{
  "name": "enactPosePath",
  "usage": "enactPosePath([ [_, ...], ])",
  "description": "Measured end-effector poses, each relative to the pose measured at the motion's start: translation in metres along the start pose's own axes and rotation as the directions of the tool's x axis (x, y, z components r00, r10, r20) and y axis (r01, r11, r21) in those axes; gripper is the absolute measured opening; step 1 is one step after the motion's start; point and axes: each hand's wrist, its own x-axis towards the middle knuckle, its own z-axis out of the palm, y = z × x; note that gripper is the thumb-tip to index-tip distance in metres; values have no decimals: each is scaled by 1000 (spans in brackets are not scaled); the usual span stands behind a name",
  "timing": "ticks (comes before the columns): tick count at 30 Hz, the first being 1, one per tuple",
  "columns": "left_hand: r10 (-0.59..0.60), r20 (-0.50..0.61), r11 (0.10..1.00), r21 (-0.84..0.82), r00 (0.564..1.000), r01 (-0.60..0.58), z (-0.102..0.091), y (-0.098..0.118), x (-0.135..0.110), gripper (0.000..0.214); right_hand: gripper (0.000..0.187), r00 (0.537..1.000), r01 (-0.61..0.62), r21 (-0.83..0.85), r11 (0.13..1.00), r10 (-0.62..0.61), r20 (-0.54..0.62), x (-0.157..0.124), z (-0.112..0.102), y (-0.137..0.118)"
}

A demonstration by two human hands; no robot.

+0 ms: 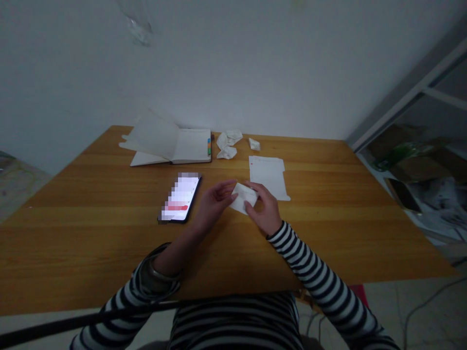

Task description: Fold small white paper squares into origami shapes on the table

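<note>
A small folded piece of white paper (241, 197) is held between both my hands, just above the wooden table. My left hand (214, 201) pinches its left side between thumb and fingers. On the right side, my right hand (266, 209) grips it, the thumb lying across its face and the fingers behind it. Past my right hand lies a flat white sheet (269, 177) with a small red mark and uneven edges. To the left of my left hand rests a smartphone (180, 197) with its screen lit and partly pixelated.
An open notebook (191, 146) with coloured tabs lies at the back left of the table (328, 209). Crumpled papers (228, 143) and a small folded paper piece (254, 144) sit near the wall. A shelf with clutter (412, 160) stands at the right. A black strap (91, 318) crosses the lower left.
</note>
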Motion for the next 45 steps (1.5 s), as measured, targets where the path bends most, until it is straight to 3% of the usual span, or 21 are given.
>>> enactPosePath([
  [9,32,-39,990,139,999,-26,5,-7,0,29,42,995,38,-21,999,-36,92,-3,8,-8],
  [15,56,-107,988,152,993,-40,2,-8,1,20,62,987,57,-51,997,-49,151,-5,17,-5],
  [19,35,-44,983,181,998,-26,2,-8,1,21,67,987,59,-42,997,-52,154,-8,19,1],
  [25,42,27,982,182,999,-46,-2,-13,2,12,70,964,52,-34,998,-41,264,-7,13,1],
  [30,-66,94,997,-44,993,71,-2,-13,4,30,53,986,-145,159,977,130,102,-2,13,8],
  [32,-105,140,979,-162,985,127,0,-9,4,39,51,960,-279,315,907,275,58,-1,14,14],
  [35,-139,180,954,-239,974,181,4,-2,2,47,47,900,-425,443,789,421,114,-1,16,21],
  [40,-134,22,990,-39,991,135,4,0,0,45,34,880,-468,457,756,447,161,-4,18,22],
  [42,-113,-17,993,26,993,113,2,-2,0,46,36,874,-471,460,752,467,131,-4,19,20],
  [45,-105,-40,995,-4,994,105,-1,-5,2,48,45,850,-496,452,741,521,79,-3,17,19],
])
